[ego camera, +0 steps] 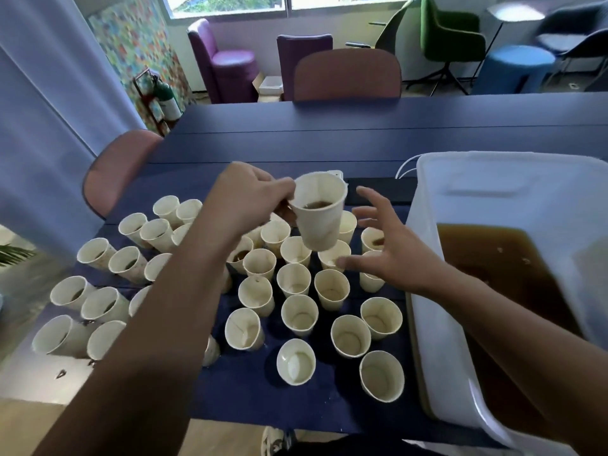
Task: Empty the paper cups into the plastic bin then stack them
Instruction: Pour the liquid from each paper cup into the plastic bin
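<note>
Above the cup cluster on the dark blue table [329, 133], my left hand [243, 199] pinches one paper cup [320, 213] by its rim and upper wall, fingers clamped on it, lifted clear of the others. Cup is roughly upright, slightly tilted, with a bit of brown liquid at the bottom. My right hand [391, 255] hovers just beside it on the right, fingers spread apart, holding nothing, not touching the cup as far as I see.

Under and around both arms: many more paper cups [297, 315] standing open-side up on the table, some with brown residue, others looking near empty. Left-side ones partly hidden by my forearm.

Plastic bin [506, 179], translucent white, sits on the right side of the table, just beside the cups. Brown liquid [487, 255] pooled inside it. The held cup is left of the bin, not over it.

Pink chairs [347, 74] stand at the far edge and left of the table.
</note>
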A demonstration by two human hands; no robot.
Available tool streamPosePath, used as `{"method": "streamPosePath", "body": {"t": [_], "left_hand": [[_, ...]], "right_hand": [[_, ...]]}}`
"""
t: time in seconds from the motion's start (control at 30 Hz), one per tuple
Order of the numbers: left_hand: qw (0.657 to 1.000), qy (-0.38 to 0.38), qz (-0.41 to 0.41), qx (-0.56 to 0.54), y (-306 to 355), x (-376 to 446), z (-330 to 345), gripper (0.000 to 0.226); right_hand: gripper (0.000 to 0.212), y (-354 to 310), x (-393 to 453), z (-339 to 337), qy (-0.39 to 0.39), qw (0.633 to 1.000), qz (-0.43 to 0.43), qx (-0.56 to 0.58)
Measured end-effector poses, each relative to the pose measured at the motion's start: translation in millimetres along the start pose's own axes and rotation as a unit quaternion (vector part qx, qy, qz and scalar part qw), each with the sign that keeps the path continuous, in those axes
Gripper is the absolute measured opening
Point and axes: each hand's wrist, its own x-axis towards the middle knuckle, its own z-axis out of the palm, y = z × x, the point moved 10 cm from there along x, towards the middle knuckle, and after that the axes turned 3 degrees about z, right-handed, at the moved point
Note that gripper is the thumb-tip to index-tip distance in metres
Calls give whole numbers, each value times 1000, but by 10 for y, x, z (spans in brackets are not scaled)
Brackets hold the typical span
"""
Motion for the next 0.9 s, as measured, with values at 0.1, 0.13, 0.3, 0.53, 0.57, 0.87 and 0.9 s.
{"method": "streamPosePath", "body": {"t": [0.1, 0.13, 0.3, 0.53, 0.57, 0.87, 0.9], "left_hand": [[999, -29, 13, -4, 233, -219, 290, 26], [999, -35, 21, -4, 310, -276, 373, 26], [997, -48, 64, -9, 641, -488, 765, 28], [989, -76, 98, -76, 765, -619, 1233, 26], [988, -85, 107, -72, 742, -632, 1311, 20], [930, -255, 227, 135, 585, -891, 2101, 65], [920, -274, 231, 156, 555, -914, 2171, 75]], "right_hand": [[117, -113, -132, -159, 31, 996, -34, 75], [115, -147, -178, -215, 40, 993, -45, 98], [96, -148, -414, -508, 99, 985, -80, 119], [80, 222, -732, -1083, 168, 984, -49, 26], [80, 315, -763, -1154, 173, 984, -35, 7], [75, 1183, -912, -1560, 179, 975, 84, -106], [75, 1242, -912, -1560, 176, 974, 90, -112]]}}
